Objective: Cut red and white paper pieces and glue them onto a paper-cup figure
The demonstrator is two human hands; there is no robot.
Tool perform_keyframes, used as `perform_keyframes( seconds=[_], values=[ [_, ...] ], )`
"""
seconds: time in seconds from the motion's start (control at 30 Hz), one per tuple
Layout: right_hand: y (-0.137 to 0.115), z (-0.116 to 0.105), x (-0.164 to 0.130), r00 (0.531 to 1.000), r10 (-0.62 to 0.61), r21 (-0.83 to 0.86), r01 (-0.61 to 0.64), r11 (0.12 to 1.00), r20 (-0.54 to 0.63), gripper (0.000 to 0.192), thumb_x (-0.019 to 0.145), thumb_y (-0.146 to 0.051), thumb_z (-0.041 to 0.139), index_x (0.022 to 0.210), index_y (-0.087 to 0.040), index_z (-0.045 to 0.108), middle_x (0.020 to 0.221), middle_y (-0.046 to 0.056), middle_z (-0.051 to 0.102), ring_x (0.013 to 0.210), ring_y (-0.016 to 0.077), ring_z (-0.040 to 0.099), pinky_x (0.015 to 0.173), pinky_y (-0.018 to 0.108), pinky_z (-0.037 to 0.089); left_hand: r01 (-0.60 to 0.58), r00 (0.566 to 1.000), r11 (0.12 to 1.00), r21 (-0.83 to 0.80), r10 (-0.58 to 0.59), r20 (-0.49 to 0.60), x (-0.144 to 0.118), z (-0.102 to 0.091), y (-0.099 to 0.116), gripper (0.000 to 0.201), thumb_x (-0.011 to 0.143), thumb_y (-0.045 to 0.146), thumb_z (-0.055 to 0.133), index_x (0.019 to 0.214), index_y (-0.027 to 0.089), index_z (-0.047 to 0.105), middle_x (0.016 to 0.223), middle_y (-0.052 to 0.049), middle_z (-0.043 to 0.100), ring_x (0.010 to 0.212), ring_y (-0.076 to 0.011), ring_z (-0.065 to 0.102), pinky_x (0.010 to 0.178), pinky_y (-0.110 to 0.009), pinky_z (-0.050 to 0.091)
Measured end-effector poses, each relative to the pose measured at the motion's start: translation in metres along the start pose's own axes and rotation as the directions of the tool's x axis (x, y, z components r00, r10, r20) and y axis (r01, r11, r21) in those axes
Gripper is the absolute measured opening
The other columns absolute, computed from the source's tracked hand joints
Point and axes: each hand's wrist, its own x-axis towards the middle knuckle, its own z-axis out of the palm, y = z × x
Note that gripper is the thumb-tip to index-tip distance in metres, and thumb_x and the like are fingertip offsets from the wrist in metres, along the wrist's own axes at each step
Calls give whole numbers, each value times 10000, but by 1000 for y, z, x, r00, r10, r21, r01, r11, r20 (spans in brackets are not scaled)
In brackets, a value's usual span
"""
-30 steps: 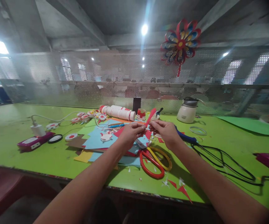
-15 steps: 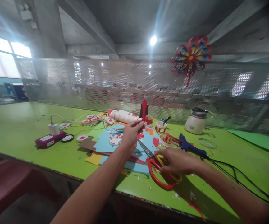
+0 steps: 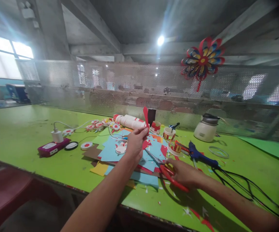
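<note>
In my left hand (image 3: 136, 140) a red paper strip (image 3: 146, 116) with a rounded top stands upright, pinched between thumb and fingers. My right hand (image 3: 181, 170) is closed around the handles of a pair of scissors (image 3: 172, 178) with red and yellow grips. The scissor blades point left toward my left hand, over a pile of coloured paper (image 3: 110, 151). On the pile lies a white round piece with red bits (image 3: 120, 148). Behind my left hand rests a white roll with red bands (image 3: 132, 121).
A blue glue gun (image 3: 201, 155) with a black cord lies at right, near a white jug (image 3: 206, 128). Paper cups (image 3: 168, 133) stand behind the pile. At left are a purple power strip (image 3: 53, 147) and a tape roll (image 3: 71, 145). A colourful paper flower (image 3: 203, 60) hangs above.
My right hand has taken the scissors by the handles, lifting and turning them. The red strip in my left hand has tilted and shifted slightly left.
</note>
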Motion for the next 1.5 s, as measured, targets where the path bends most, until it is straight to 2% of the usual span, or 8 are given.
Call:
perform_keyframes(
  seconds=[0.1,0.2,0.4,0.5,0.63,0.87,1.33,1.5],
  values=[
    [7,-5,8,1000,-19,130,17,991,15,232,660,-260,599,877,-180,609,674,15,630,613,162,562,510,232,365,21,1000,1000,-6,-21,-15,-1,1,4,128,599,171,739,707,148,674,673,6,619,616,-71,531,596,-193,383],
    [20,-9,8,997,-44,312,22,950,64,296,646,-209,584,939,-173,576,622,-7,616,543,159,571,484,239,400,36,999,999,-10,-36,-34,-2,1,7,181,578,197,758,722,130,669,663,4,609,614,-67,526,578,-188,367],
    [31,-13,-7,971,-159,664,237,709,-177,418,768,-318,522,1166,-202,466,827,53,653,755,222,633,668,332,496,58,995,998,-1,-58,-78,-5,3,9,217,546,218,776,705,131,656,644,10,597,618,-64,521,578,-185,372],
    [19,-14,-16,949,-198,620,311,720,-246,405,782,-351,536,1161,-221,484,839,57,643,761,220,619,689,330,499,72,994,997,-3,-72,-82,-7,6,10,221,541,219,776,699,132,648,627,13,591,584,-60,510,546,-180,373],
    [8,-7,-25,941,-167,480,296,826,-293,371,818,-391,500,1158,-243,515,804,56,647,714,221,611,653,324,501,88,992,996,10,-86,-97,-10,8,10,203,557,205,767,705,134,648,638,9,600,571,-61,515,544,-185,392],
    [4,-1,-33,930,-176,393,301,869,-323,384,831,-398,452,1178,-255,531,777,74,676,692,243,640,624,327,518,103,990,994,23,-101,-96,-12,8,7,169,584,198,757,703,138,652,726,-15,631,678,-83,560,640,-204,422],
    [9,2,-36,903,-192,373,343,862,-385,385,801,-358,504,1178,-279,525,796,70,693,958,288,635,713,338,539,62,997,996,-57,-64,-45,-16,11,11,84,621,137,719,658,115,648,671,-25,626,662,-94,564,694,-241,456],
    [11,0,-35,898,-223,346,360,866,-379,400,791,-271,514,1191,-278,515,830,60,703,941,269,650,696,312,546,58,997,997,-58,-61,-47,-16,13,12,76,624,124,714,659,112,648,677,-25,630,663,-92,571,692,-233,463]
  ],
)
